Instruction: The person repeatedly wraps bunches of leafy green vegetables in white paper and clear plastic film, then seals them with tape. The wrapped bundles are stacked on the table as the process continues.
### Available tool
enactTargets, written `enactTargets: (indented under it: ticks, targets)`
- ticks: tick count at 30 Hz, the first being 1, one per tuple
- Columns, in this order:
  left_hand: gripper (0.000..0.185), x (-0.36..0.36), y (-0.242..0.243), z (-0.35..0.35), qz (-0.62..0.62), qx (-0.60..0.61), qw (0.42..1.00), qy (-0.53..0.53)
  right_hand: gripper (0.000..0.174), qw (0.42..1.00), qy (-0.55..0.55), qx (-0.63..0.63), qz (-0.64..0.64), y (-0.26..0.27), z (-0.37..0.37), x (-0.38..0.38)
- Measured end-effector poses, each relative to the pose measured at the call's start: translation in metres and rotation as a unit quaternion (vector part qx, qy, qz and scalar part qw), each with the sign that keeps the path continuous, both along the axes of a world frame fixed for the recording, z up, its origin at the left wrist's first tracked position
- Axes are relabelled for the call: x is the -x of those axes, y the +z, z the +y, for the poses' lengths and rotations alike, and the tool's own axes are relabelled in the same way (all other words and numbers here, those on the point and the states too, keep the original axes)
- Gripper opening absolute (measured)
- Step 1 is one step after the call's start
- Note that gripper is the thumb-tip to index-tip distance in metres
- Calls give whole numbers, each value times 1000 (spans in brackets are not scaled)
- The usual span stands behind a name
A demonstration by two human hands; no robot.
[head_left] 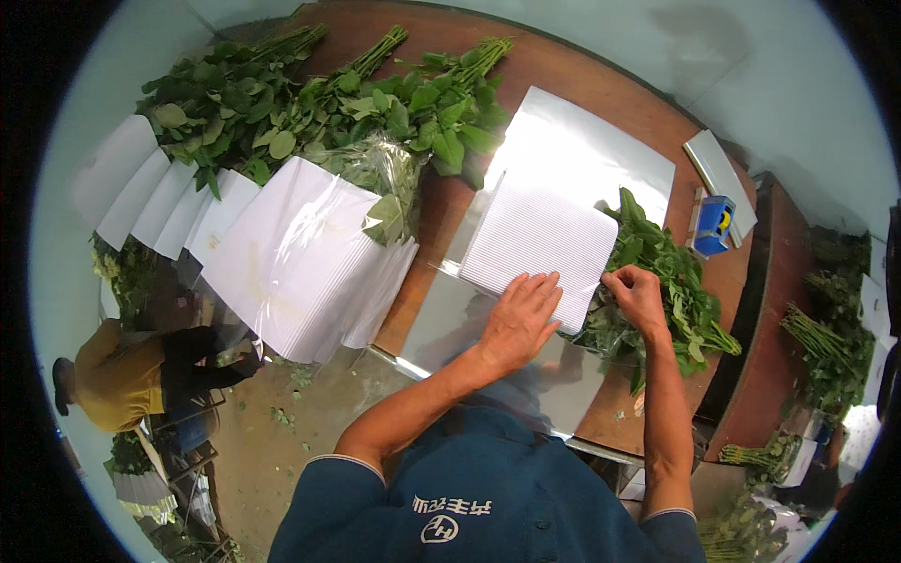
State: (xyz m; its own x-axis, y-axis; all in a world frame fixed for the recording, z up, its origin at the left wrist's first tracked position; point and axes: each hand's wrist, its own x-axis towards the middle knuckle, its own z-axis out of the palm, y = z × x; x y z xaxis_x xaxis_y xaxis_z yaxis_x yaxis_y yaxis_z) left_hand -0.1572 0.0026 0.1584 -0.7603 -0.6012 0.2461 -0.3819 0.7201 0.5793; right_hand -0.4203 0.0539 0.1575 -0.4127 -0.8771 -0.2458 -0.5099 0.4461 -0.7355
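A white corrugated cardboard wrap (542,246) lies on the table in front of me, at the leaf end of a bunch of green leafy stems (662,271). My left hand (519,317) rests flat on its near part, fingers extended. At the wrap's right edge, beside the leaves, my right hand (635,292) has thumb and forefinger pinched together. They seem to hold the edge of the wrap or its clear film; the fingertips hide which. Whatever is inside the wrap is hidden. Beneath it lies a shiny silvery sheet (598,151).
White-wrapped bunches in clear film (303,246) are piled at left, near leafy stem bundles (450,112). A blue tape dispenser (712,224) stands on the wooden table (584,77) at right, by a folded silvery sheet (721,179). Another person (127,380) works at lower left.
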Motion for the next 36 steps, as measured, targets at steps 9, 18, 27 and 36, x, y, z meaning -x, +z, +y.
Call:
enactTargets:
  ticks: [9,18,27,36]
  targets:
    - [38,7,-4,-6,-38,60,997,5,20,984,89,-68,-141,29,46,46]
    - [40,16,-5,-20,-62,57,996,-25,26,997,23,-24,-69,17,60,122]
    - [44,19,-1,-20,-105,45,992,-49,37,913,-384,127,-50,-85,14,311]
    - [45,22,-5,-18,-118,35,992,-37,23,813,-458,298,-201,-78,52,228]
